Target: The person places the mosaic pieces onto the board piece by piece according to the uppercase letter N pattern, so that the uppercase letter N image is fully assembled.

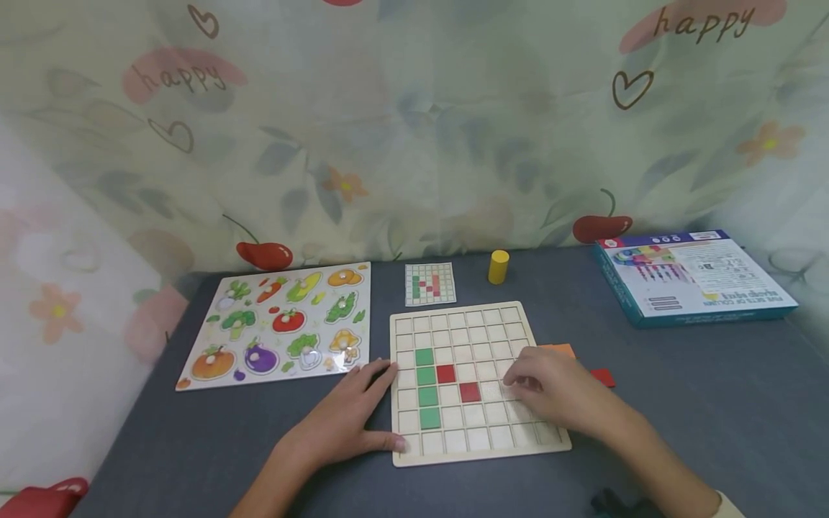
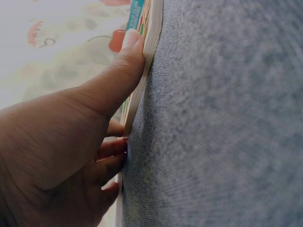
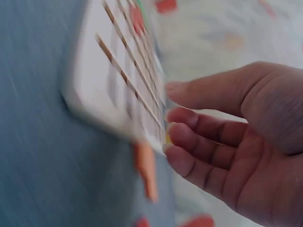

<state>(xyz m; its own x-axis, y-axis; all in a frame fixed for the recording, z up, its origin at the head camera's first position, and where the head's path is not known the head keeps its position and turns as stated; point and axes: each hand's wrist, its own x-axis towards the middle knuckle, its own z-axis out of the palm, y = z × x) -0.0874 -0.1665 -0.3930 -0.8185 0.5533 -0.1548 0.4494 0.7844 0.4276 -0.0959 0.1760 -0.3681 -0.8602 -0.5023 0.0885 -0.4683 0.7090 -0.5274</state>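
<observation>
A square wooden grid board (image 1: 479, 439) lies flat on the table, with several green tiles (image 1: 427, 396) in one column and two red tiles (image 1: 469, 392) set in its cells. My left hand (image 1: 343, 417) rests at the board's left edge; its thumb lies on the near-left corner and its fingers touch the side. Over the right part of the board hovers my right hand (image 1: 563, 385), fingers loosely bent. In the right wrist view, nothing shows between its thumb (image 3: 203, 97) and fingers. An orange piece (image 1: 558, 350) and a red piece (image 1: 604, 378) lie beyond it, partly hidden.
A small pattern card (image 1: 430, 284) lies behind the board, with a yellow cylinder (image 1: 499, 267) to its right. At left is a vegetable puzzle board (image 1: 272, 331). A flat box (image 1: 699, 277) sits at the back right. Patterned cloth (image 1: 427, 144) hangs behind the table.
</observation>
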